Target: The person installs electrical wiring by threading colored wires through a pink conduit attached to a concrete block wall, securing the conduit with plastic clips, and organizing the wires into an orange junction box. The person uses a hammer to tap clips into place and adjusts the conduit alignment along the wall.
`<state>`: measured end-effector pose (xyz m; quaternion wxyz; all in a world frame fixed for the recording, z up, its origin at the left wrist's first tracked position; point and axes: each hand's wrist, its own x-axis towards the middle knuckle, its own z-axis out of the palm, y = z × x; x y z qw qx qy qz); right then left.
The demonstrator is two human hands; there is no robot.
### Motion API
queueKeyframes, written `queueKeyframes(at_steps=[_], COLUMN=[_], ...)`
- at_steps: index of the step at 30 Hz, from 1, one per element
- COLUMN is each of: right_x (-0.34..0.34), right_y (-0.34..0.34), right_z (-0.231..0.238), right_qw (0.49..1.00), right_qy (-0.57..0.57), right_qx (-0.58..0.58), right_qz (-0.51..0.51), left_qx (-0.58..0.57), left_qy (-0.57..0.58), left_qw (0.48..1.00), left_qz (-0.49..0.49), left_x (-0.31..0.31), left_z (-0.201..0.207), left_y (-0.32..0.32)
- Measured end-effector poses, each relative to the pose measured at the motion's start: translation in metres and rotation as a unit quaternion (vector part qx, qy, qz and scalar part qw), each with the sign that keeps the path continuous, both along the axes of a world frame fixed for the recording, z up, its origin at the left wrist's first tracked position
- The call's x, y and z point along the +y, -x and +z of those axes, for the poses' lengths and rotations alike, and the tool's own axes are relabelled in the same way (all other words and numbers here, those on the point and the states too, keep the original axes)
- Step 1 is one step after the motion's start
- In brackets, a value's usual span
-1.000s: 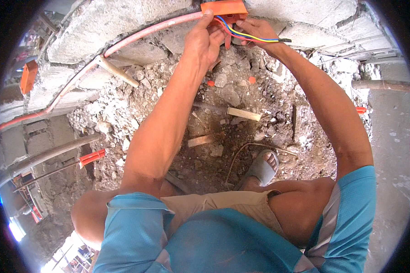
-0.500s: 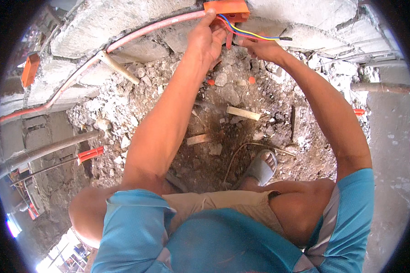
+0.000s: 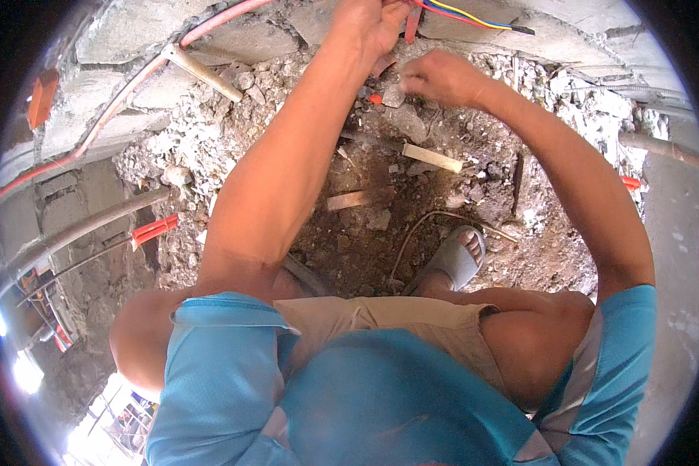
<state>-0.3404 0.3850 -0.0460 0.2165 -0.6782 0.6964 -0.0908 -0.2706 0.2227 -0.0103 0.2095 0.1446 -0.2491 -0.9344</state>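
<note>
My left hand [image 3: 369, 27] reaches to the top edge of the view, its fingers curled and partly cut off there. What it grips is out of sight. Right beside its fingertips hangs a short red strip [image 3: 412, 26]. A bundle of blue, yellow and red wires [image 3: 466, 17] runs rightward from there to a black wrapped end [image 3: 523, 30]. Lower and to the right, my right hand [image 3: 445, 78] hovers over the rubble, apart from the wires. Its fingers are curled in and slightly blurred; whether something small is between them is hidden.
A pink-red conduit [image 3: 221, 21] follows the block wall [image 3: 124, 35] leftward, past a pale pipe stub [image 3: 202, 72]. Broken rubble [image 3: 404, 120] with pale wooden pieces [image 3: 432, 158] covers the ground before my sandalled foot [image 3: 462, 260]. Red tubes [image 3: 154, 230] and an orange box [image 3: 43, 99] are at left.
My right hand has come away from the wires and down toward me. The view has shifted, so the orange box by my left hand has left the top edge.
</note>
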Motion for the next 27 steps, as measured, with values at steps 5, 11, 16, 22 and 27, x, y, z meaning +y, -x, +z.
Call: queueKeyframes(at_steps=[5, 11, 16, 22, 27], right_x=[-0.003, -0.007, 0.003, 0.016, 0.018], right_y=[-0.068, -0.059, -0.049, -0.063, -0.044], right_z=[0.01, 0.018, 0.029, 0.028, 0.023], right_qw=[0.988, 0.987, 0.995, 0.987, 0.991], right_qy=[-0.035, -0.097, -0.053, -0.12, -0.108], right_qx=[-0.016, 0.041, 0.024, 0.017, 0.011], right_qz=[0.149, 0.125, 0.077, 0.102, 0.075], left_qx=[-0.048, 0.004, 0.011, 0.007, 0.006], left_qy=[-0.01, 0.01, 0.011, -0.002, 0.004], left_qw=[0.999, 1.0, 1.0, 1.0, 1.0], left_qz=[0.004, -0.005, 0.005, 0.001, 0.022], left_x=[-0.012, -0.01, 0.003, 0.002, 0.001], left_z=[-0.007, -0.012, -0.002, -0.009, -0.005], left_y=[-0.004, -0.004, 0.005, 0.004, -0.005])
